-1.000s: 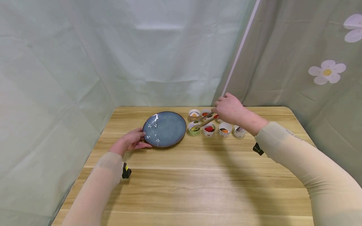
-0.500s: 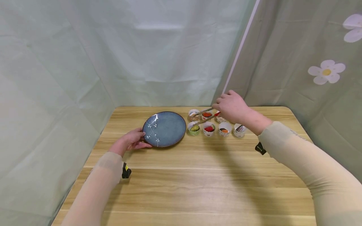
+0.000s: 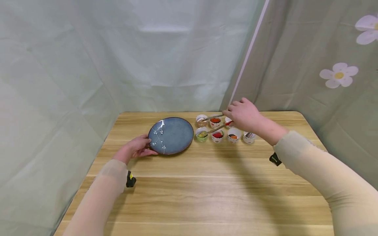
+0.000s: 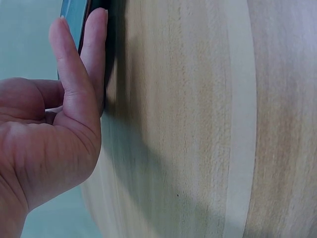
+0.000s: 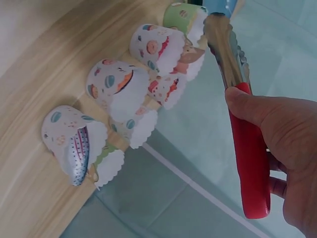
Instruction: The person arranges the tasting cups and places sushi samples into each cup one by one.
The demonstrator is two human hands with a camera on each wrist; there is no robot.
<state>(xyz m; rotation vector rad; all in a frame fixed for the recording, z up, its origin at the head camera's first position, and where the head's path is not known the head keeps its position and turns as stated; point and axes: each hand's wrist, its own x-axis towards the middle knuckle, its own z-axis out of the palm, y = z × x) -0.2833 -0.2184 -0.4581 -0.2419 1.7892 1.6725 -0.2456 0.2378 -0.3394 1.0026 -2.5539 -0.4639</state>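
My left hand [image 3: 138,146] pinches the left rim of a round blue plate [image 3: 177,135] with white blossoms; in the left wrist view, the plate's edge [image 4: 75,20] shows beside the fingers. My right hand [image 3: 243,114] grips metal tongs [image 3: 214,117] by their red handle [image 5: 251,163]. Spread apart in the head view, the tongs' arms reach left: one tip is at the back-left cup [image 3: 202,124], the other at the green cup [image 3: 202,139] holding something yellow-green. Whether the tips touch anything is hard to tell.
Two rows of small paper cups stand right of the plate. Their contents include red pieces [image 3: 217,134], orange-red bits [image 3: 215,120] and a patterned, striped piece [image 5: 79,154]. Behind the wooden table [image 3: 189,196] hangs a pale curtain [image 3: 177,59].
The tongs' tips have spread from both near the green cup to farther apart. My right hand has shifted slightly right. My left hand stays on the plate.
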